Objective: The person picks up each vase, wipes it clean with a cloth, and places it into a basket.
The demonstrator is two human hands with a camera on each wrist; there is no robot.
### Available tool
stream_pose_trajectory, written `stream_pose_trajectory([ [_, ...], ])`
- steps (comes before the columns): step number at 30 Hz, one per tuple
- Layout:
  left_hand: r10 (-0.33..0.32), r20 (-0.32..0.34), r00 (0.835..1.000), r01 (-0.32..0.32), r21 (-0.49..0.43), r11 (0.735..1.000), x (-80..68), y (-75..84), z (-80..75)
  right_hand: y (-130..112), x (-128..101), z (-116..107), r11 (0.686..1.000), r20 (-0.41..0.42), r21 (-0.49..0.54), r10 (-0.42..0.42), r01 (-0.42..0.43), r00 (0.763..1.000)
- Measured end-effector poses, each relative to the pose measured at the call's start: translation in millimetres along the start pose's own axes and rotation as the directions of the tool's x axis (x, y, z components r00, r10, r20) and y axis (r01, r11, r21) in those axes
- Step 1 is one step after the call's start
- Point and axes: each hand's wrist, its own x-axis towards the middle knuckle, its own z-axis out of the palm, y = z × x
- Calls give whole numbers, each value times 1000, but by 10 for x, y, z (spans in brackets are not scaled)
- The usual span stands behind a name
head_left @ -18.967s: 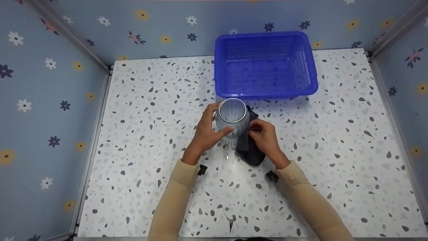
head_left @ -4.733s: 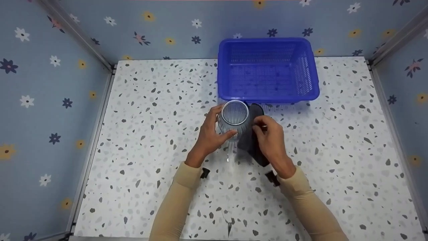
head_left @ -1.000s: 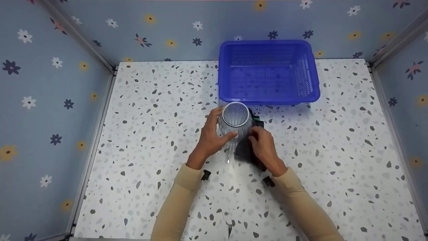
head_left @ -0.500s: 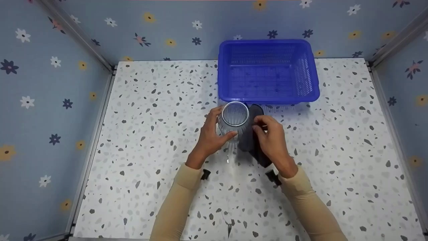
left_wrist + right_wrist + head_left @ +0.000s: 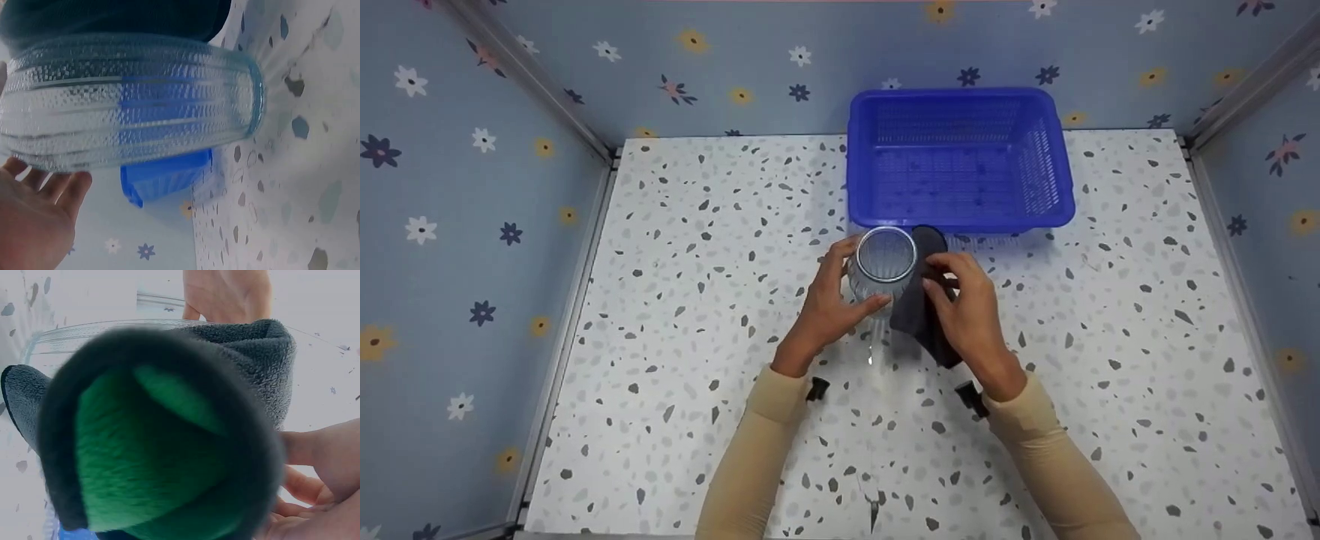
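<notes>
A clear ribbed glass vase [image 5: 877, 289] stands upright on the table, its round mouth facing up. My left hand [image 5: 826, 309] grips it near the top from the left, thumb in front and fingers behind. In the left wrist view the vase [image 5: 140, 107] narrows toward its base, which meets the table. My right hand [image 5: 971, 309] pinches a dark grey cloth [image 5: 913, 309] against the vase's right side. The right wrist view shows the cloth [image 5: 135, 455] folded over, its green face curling toward the camera and hiding much of the glass.
Just behind the vase is a blue perforated plastic basket [image 5: 960, 223] with nothing seen inside. The speckled white table [image 5: 697, 300] is bounded by flowered panels [image 5: 472, 262] at the back and both sides. Small black pieces [image 5: 819, 388] sit at the wrists.
Over the last second my right hand and the cloth have moved up and away along the vase's side, after being lower and nearer. The left hand and vase have stayed in place.
</notes>
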Motion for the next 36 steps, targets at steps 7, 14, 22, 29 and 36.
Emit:
stream_pose_trajectory([
  [7,-2,58,998,3,-24,1000,-7,-16,-85,6,2,16,1000,-14,-3,1,-2,1000],
  [14,-23,-37,999,24,26,999,-29,37,6,33,16,38,1000,-47,-12,0,-1,999],
  [22,28,-151,988,-10,121,993,-32,71,115,20,-18,34,999,-42,-2,-43,43,998],
  [29,29,-69,997,-30,-11,999,-9,56,63,20,-18,19,998,-31,20,-54,55,998],
  [36,39,14,999,-37,-97,995,17,35,-52,20,-10,10,998,-30,21,-60,61,998],
])
